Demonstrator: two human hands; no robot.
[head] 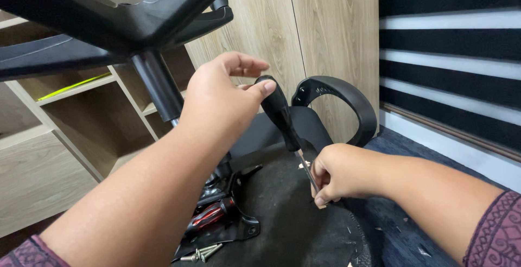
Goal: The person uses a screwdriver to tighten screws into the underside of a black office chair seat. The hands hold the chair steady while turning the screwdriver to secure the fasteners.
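The left hand [220,96] curls its fingers round the black handle of a screwdriver [281,116], thumb pressed on top. The right hand [336,172], at five o'clock from it, pinches the shaft near the tip, against the upturned chair seat [287,213]. Loose screws [202,253] lie near the seat's edge at seven o'clock, beside a red-handled screwdriver [211,214]. The armrest [347,101] curves close at one o'clock.

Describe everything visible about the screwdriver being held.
The screwdriver has a glossy black, plastic-looking handle and a thin metal shaft. It stands tilted, handle up, tip down over the upturned chair seat. The left hand grips the handle top; the right hand pinches the shaft near the hidden tip.
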